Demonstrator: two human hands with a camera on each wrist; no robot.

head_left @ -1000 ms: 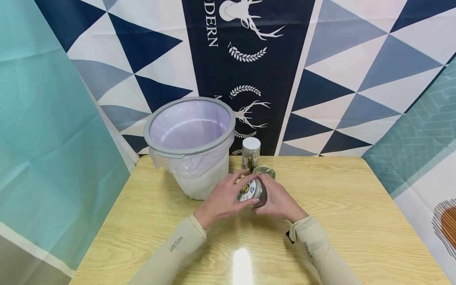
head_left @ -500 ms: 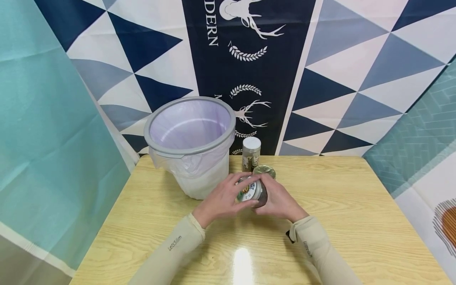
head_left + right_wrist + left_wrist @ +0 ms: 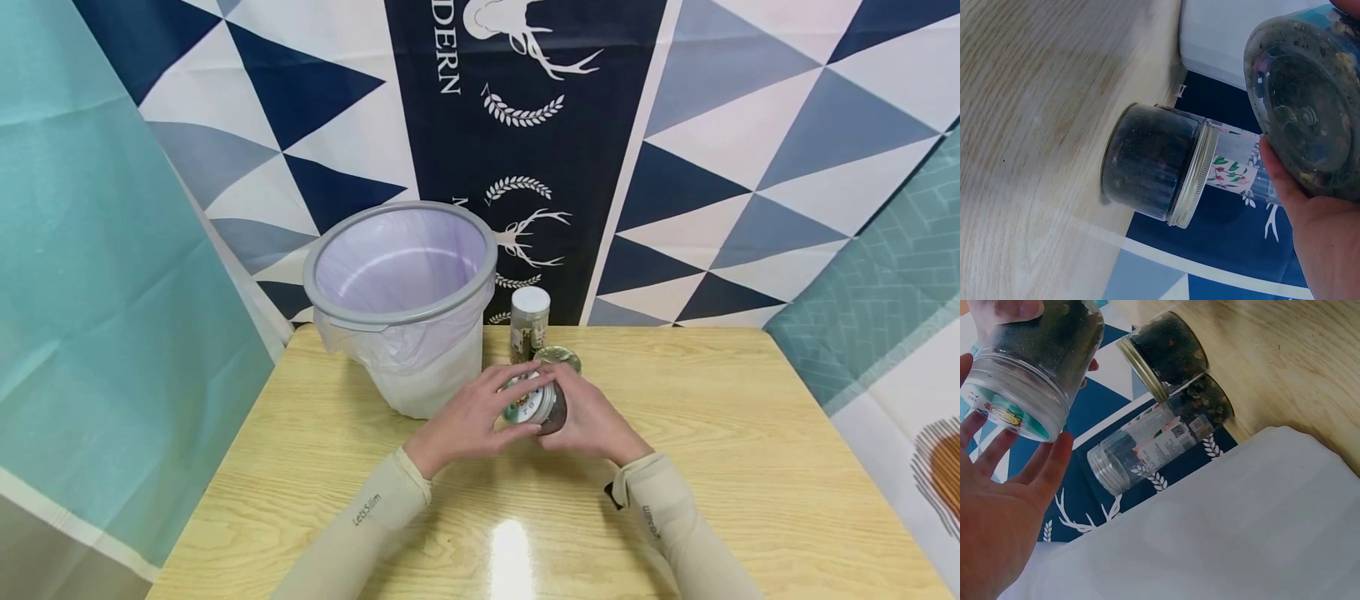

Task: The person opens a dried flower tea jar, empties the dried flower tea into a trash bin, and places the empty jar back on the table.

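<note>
A bag-lined bin [image 3: 442, 383] stands beyond the left hand [image 3: 468, 419], leftward. Its fingers and thumb curl round the lid [image 3: 1007, 412] of a tilted jar [image 3: 555, 410] between both hands. Just beyond stand a slim jar [image 3: 528, 329] and a gold-lidded jar [image 3: 558, 357]; the right hand [image 3: 592, 423] grips the tilted jar's body.

The left hand [image 3: 1007, 515] is gripping the printed, pale round lid [image 3: 1010, 411] of a wide clear jar [image 3: 1047, 344], which the right hand [image 3: 1005, 310] is also holding; a gold-lidded clear pot [image 3: 1171, 350] and tall clear cylinder [image 3: 1160, 442] are standing near a white bin [image 3: 1210, 525].
</note>
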